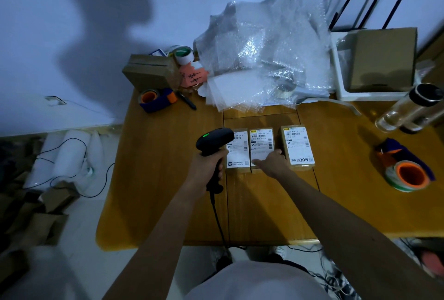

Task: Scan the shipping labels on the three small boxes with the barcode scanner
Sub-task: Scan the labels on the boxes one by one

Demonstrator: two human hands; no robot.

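Mid-table, left hand [208,164] grips scanner [214,141]; right hand [272,162] lies flat, open, on middle box [262,148].

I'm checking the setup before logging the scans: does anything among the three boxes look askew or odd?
Mostly tidy. The three boxes lie label-up in a row, but the right box stands apart from the middle box, while the left box is snug against the middle one. The right hand rests on the middle box; the left hand holds the scanner.

Left hand [208,164] grips the scanner [214,140]; right hand [272,163] rests on the middle box [262,148].
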